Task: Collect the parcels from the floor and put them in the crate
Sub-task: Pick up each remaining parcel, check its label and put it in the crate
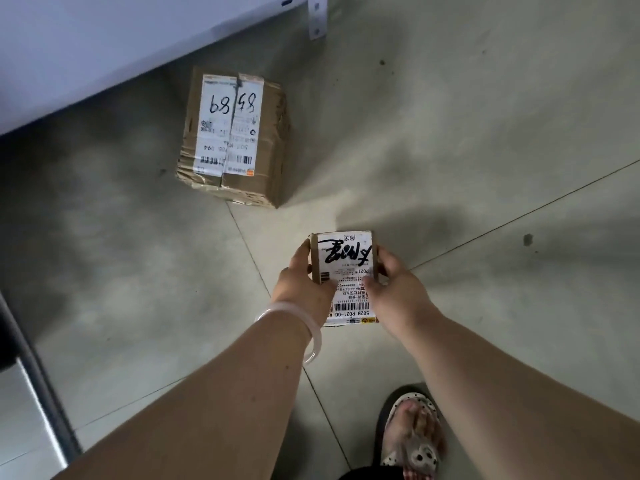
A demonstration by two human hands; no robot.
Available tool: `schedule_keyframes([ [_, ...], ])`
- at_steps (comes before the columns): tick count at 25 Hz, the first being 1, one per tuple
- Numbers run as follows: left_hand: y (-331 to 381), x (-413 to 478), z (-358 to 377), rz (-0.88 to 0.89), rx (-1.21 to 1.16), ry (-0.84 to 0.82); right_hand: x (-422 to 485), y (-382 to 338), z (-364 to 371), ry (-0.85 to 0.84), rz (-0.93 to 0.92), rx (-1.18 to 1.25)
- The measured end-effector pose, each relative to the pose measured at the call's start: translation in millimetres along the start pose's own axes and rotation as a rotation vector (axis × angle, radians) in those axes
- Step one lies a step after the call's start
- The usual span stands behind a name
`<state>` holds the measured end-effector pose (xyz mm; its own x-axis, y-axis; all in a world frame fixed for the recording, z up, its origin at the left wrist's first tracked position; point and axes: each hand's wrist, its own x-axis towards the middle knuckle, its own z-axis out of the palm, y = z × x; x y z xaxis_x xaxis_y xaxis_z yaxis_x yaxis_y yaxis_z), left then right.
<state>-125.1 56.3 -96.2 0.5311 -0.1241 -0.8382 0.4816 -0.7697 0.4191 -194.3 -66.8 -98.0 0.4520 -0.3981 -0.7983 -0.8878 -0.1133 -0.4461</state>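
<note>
A small cardboard parcel (346,268) with a white shipping label and black handwriting is held above the floor between both my hands. My left hand (301,282) grips its left side and my right hand (394,289) grips its right side, thumbs on the label. A larger brown cardboard parcel (235,140) with a white label and handwritten digits lies on the grey tiled floor further ahead to the left, near a shelf edge. No crate is in view.
A pale metal shelf board (104,46) with a perforated upright (317,15) crosses the top left. A dark metal frame (31,368) runs along the left edge. My foot in a spotted sandal (412,431) stands at the bottom right.
</note>
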Motion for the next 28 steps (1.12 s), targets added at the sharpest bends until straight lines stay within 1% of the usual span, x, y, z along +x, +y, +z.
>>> schedule_keyframes([
  [3, 20.4, -21.3, -21.7, 0.026, -0.012, -0.003, -23.4, -24.8, -15.8, 0.022, -0.033, 0.029],
  [5, 43.8, -48.1, -44.7, 0.053, -0.035, 0.01, -52.3, -59.1, -34.2, 0.03, -0.071, 0.009],
  [9, 117.5, -110.9, -105.9, 0.206, -0.056, 0.062, -112.1, -145.7, -93.2, 0.066, -0.226, -0.037],
  [11, 171.7, -152.8, -144.1, 0.288, -0.062, 0.099, -147.8, -200.1, -133.8, 0.103, -0.306, -0.046],
  [15, 274.2, -267.9, -217.1, 0.467, -0.102, 0.168, -249.0, -305.1, -215.7, 0.175, -0.431, -0.018],
  [19, 343.3, -394.5, -277.3, 0.62, -0.142, 0.244, -363.1, -382.5, -279.4, 0.241, -0.582, -0.008],
  [23, 386.4, -523.0, -330.3, 0.781, -0.133, 0.314, -484.5, -438.3, -327.1, 0.274, -0.743, 0.038],
  [26, 404.9, -596.8, -359.9, 0.837, -0.13, 0.373, -553.7, -469.7, -346.2, 0.299, -0.847, 0.03],
  [28, 414.5, -644.9, -383.2, 0.879, -0.146, 0.439, -597.0, -494.5, -356.6, 0.286, -0.929, 0.036],
])
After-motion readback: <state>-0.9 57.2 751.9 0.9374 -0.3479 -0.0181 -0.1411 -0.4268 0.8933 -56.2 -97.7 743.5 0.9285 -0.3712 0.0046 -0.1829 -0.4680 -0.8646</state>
